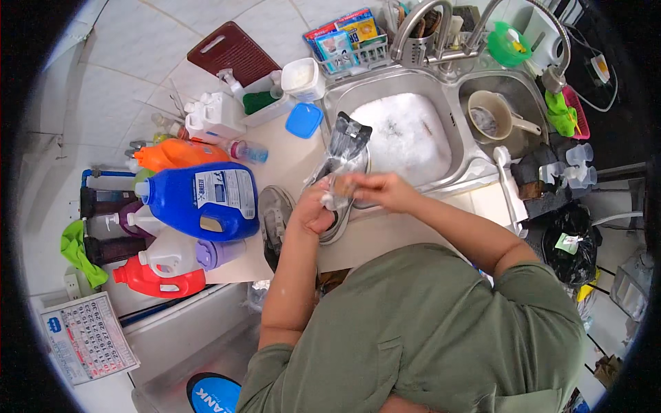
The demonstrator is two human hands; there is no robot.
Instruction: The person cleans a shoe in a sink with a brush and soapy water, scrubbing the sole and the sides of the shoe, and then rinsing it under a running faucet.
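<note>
A wet shoe (347, 149) with a black tongue and a pale sole lies on the counter against the left rim of the sink. My left hand (312, 206) grips its near part, and white suds cling around the fingers. In my right hand (384, 191), blurred by motion, is a small brown tool (344, 186) that looks like a brush; it is over the shoe's opening. The other shoe (274, 219), grey with laces, rests left of my left hand. White foam (400, 134) fills much of the steel sink basin (338, 93).
Left stand a blue detergent jug (201, 201), an orange bottle (181, 155) and a red jug (160, 279). A blue lid (304, 120) lies behind the shoes. The smaller basin holds a beige dipper (488, 116). A white long-handled brush (508, 180) lies right of the sink.
</note>
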